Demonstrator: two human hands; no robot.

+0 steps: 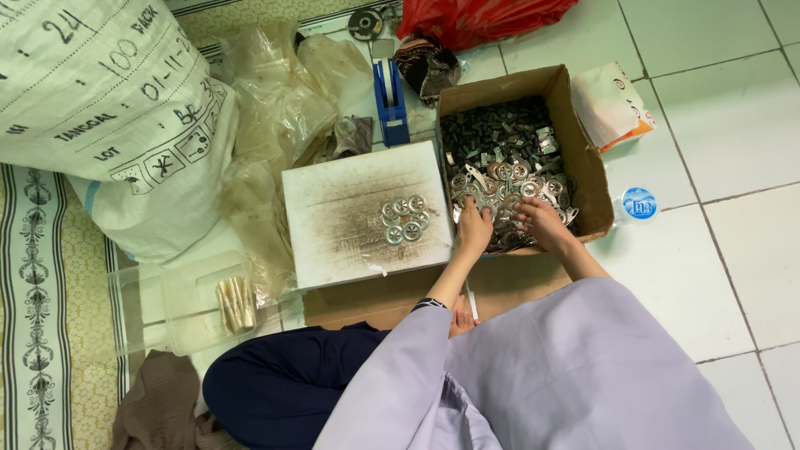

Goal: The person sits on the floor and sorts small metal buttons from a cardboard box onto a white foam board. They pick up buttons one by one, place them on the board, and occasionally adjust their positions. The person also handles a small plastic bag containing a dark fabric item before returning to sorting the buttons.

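Nearest the camera, a lilac sleeve and dark trousers of the seated person are seen, with a flat cardboard sheet [367,302] laid on the floor just before the knees. Beyond it, the cardboard box [583,158] is taken as the landmark. Both hands are sunk into its near edge: the left hand [473,232] is curled with fingers bent down among the round metal discs [508,187], and the right hand [542,222] likewise rests in the heap; whether either grip is closed on a disc cannot be told.

It is judged that discs could be spilled over the low near flap if the heap is raked too fast, and fingers could be nicked by thin metal edges.

Left of the box, a scuffed white board [367,212] carries a small cluster of discs [404,219]. Behind the box's left corner a blue tape dispenser [390,104] stands. Far left of the box, a large printed sack [108,108] and crumpled clear bags are lying. The surface is a white tiled floor [725,275], with a patterned mat at its far-left edge.
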